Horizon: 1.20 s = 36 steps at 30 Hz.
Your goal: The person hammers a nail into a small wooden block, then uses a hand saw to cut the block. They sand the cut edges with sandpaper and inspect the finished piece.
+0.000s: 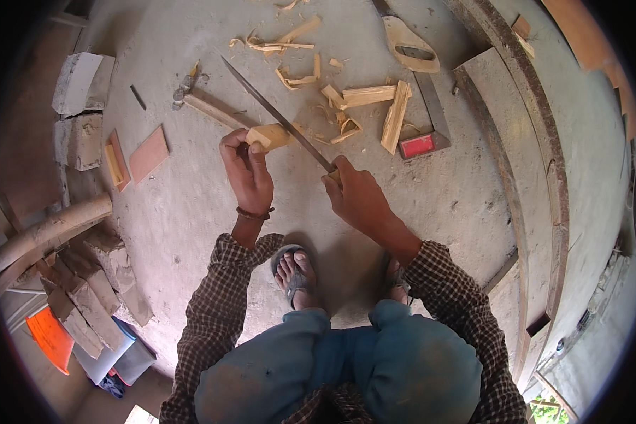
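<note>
My left hand (247, 169) is closed around a short, pale wooden block (270, 136) and keeps it just above the floor. In my right hand (357, 194) is a long, tapered metal file (279, 116), gripped by its wooden handle. Its dark blade slants up to the left and crosses the block near the right end; whether the two touch I cannot tell. Beyond my left hand lies a hammer (215, 109) with a wooden handle. Split wood pieces (396, 116) and curled shavings (297, 79) are scattered beyond the file.
A handsaw (410, 49) with a pale wooden handle lies at the far right, beside a flat metal bar (431, 102) with a red piece. Long curved beams (516, 141) border the right side. Bricks (83, 85), reddish flat pieces (149, 152) and a log (53, 230) are at the left.
</note>
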Each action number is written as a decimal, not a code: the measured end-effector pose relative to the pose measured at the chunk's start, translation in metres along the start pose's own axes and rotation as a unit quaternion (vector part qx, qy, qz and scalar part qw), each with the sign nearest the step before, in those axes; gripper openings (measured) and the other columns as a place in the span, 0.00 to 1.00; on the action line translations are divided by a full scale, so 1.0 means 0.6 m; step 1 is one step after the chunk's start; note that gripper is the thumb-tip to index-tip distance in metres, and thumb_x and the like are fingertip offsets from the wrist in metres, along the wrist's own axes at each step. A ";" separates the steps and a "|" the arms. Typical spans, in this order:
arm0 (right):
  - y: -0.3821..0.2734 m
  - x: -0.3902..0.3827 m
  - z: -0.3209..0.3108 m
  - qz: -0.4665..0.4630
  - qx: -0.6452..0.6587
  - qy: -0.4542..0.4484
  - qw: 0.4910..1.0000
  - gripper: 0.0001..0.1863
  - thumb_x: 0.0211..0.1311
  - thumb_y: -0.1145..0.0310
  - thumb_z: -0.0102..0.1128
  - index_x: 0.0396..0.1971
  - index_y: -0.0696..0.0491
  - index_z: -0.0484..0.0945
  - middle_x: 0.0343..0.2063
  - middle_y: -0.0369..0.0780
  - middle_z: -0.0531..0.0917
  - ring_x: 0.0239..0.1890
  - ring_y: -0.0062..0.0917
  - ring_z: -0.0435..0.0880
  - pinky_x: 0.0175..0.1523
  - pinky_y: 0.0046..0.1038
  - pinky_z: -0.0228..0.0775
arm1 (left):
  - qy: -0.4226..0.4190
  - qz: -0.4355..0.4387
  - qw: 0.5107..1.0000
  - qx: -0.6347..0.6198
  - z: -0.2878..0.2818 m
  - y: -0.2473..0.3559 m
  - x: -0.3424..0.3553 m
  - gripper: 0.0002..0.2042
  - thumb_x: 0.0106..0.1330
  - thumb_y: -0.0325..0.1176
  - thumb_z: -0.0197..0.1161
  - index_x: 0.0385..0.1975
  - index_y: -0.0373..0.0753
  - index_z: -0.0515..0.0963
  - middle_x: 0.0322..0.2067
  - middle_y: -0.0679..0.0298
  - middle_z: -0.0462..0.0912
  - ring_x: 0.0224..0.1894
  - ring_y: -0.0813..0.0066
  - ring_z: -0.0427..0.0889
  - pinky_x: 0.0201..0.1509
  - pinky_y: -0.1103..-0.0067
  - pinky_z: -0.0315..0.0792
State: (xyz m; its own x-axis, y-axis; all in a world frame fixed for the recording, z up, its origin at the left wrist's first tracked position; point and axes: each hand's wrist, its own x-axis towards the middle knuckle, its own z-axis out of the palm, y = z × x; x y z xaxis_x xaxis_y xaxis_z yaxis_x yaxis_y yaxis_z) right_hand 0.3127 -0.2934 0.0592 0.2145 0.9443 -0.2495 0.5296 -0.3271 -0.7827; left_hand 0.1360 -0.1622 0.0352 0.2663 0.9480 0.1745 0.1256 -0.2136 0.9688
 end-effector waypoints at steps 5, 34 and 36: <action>-0.059 0.013 -0.026 -0.074 0.071 0.084 0.991 0.13 0.70 0.66 0.61 0.44 0.55 0.68 0.29 0.47 0.85 0.31 0.49 0.85 0.36 0.51 0.76 | 0.029 0.074 0.996 0.043 0.015 -0.002 0.002 0.12 0.82 0.35 0.52 0.55 0.33 0.67 0.46 0.60 0.72 0.42 0.77 0.74 0.48 0.78 0.73; 0.058 0.006 0.024 0.091 -0.063 -0.026 0.993 0.14 0.70 0.67 0.62 0.48 0.57 0.70 0.28 0.49 0.85 0.33 0.50 0.86 0.38 0.49 0.77 | 0.006 0.064 0.997 0.051 0.026 0.005 0.009 0.12 0.81 0.33 0.53 0.54 0.31 0.66 0.51 0.56 0.67 0.50 0.71 0.71 0.58 0.74 0.70; 0.066 0.003 0.026 0.036 -0.012 0.019 0.999 0.15 0.70 0.67 0.62 0.48 0.57 0.70 0.28 0.50 0.85 0.31 0.51 0.86 0.37 0.48 0.77 | -0.001 0.080 0.994 0.079 0.020 0.003 0.012 0.12 0.81 0.33 0.52 0.54 0.31 0.66 0.52 0.56 0.67 0.50 0.71 0.71 0.57 0.74 0.71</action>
State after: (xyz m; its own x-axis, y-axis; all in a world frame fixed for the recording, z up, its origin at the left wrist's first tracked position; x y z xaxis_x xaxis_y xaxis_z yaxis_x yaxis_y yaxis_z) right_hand 0.3213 -0.3042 0.0190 0.2827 0.9165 -0.2829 0.5305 -0.3951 -0.7500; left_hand 0.1495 -0.1583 0.0362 0.2972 0.8982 0.3239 0.2292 -0.3964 0.8890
